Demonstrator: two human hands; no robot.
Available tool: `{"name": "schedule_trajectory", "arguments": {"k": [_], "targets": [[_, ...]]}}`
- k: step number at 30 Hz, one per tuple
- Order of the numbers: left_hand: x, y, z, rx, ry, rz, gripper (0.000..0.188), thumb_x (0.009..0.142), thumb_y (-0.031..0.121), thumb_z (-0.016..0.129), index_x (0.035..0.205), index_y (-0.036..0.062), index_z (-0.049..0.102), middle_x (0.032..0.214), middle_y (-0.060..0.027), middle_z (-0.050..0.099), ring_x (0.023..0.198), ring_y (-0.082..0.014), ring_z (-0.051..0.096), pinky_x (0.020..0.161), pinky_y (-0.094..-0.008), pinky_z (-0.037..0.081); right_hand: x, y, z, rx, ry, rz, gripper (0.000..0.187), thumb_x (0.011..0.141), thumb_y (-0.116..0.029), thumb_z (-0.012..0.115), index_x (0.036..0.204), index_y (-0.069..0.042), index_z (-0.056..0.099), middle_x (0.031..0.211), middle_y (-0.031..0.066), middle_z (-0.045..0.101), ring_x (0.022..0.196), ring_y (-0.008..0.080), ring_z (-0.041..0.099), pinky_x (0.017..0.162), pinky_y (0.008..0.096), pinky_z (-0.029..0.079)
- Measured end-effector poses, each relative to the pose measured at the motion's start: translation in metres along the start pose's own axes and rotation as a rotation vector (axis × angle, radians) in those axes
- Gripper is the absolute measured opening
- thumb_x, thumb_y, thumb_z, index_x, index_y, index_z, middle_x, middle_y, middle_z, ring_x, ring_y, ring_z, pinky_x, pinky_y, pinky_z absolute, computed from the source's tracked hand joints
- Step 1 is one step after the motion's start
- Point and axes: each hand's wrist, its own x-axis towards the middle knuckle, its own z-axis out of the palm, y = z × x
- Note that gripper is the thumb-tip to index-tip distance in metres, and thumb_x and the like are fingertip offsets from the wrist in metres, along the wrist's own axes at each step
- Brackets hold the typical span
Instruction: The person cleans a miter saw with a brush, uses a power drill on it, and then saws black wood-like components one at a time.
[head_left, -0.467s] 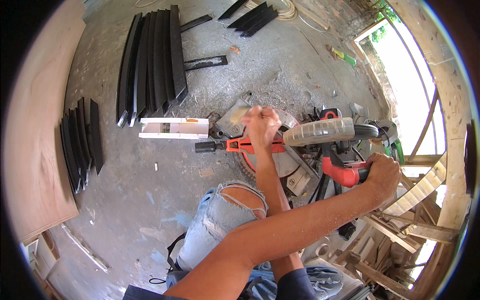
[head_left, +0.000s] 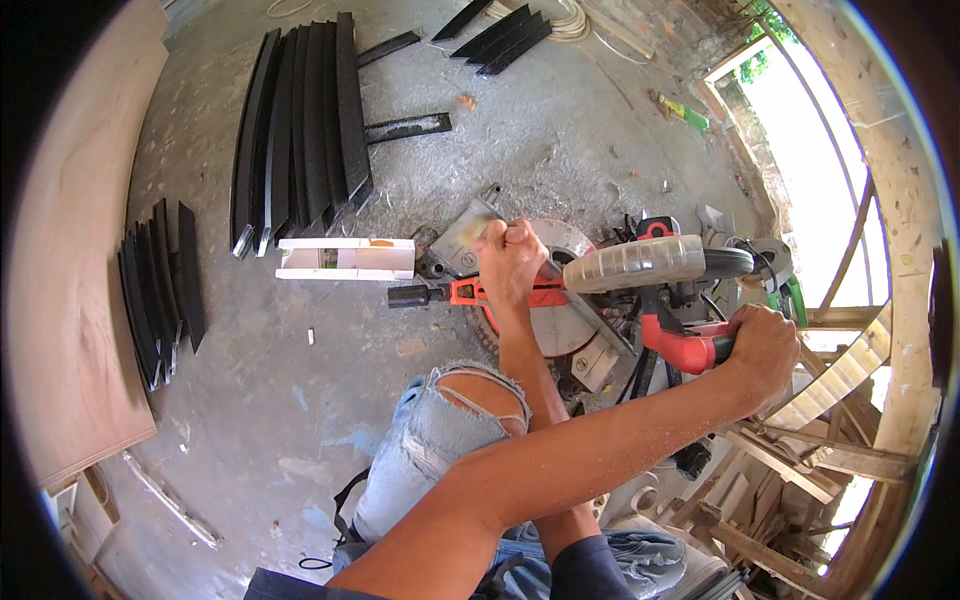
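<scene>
My arms are crossed. The left forearm reaches to the right, where my left hand [head_left: 765, 352] is wrapped round the red and black handle [head_left: 690, 348] of a mitre saw, whose head is raised. My right hand [head_left: 512, 262] is closed on a brush [head_left: 474, 234] with pale tan bristles, smeared by motion. Its handle is mostly hidden in my fingers. The bristles are over the grey metal plate [head_left: 455, 250] of the saw, left of the round turntable [head_left: 570, 328]. A clear plastic blade guard [head_left: 635, 264] is right of my right hand.
Black angled strips [head_left: 300, 130] lie in a bundle at the far left, with shorter ones [head_left: 160, 290] nearer the wooden panel [head_left: 90, 250]. A white trough-shaped piece [head_left: 345, 272] lies left of the saw. Scrap wood [head_left: 770, 530] is piled at the right. My jeans-covered knee [head_left: 420, 440] is close by.
My right hand and the brush have shifted slightly left and nearer over the saw's plate. My left hand stays on the handle.
</scene>
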Motion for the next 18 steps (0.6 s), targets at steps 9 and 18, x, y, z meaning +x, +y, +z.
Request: {"name": "schedule_trajectory", "arguments": {"k": [9, 18], "targets": [[-0.001, 0.005, -0.008, 0.01, -0.014, -0.008, 0.021, 0.07, 0.024, 0.07, 0.084, 0.011, 0.077, 0.083, -0.0088, 0.072, 0.082, -0.0246, 0.071, 0.068, -0.0466, 0.053, -0.023, 0.005, 0.011, 0.418, -0.322, 0.058, 0.021, 0.089, -0.021, 0.061, 0.085, -0.001, 0.064, 0.075, 0.017, 0.066, 0.07, 0.0305, 0.069, 0.067, 0.0388, 0.057], [-0.006, -0.013, -0.005, 0.019, -0.071, -0.051, 0.021, 0.072, 0.026, 0.07, 0.085, 0.0119, 0.078, 0.084, -0.0081, 0.073, 0.084, -0.0249, 0.072, 0.07, -0.0465, 0.054, -0.007, -0.043, -0.044, 0.226, -0.387, 0.019, 0.022, 0.088, -0.028, 0.064, 0.1, -0.01, 0.067, 0.114, 0.0178, 0.062, 0.088, 0.0311, 0.066, 0.075, 0.0407, 0.055]]}}
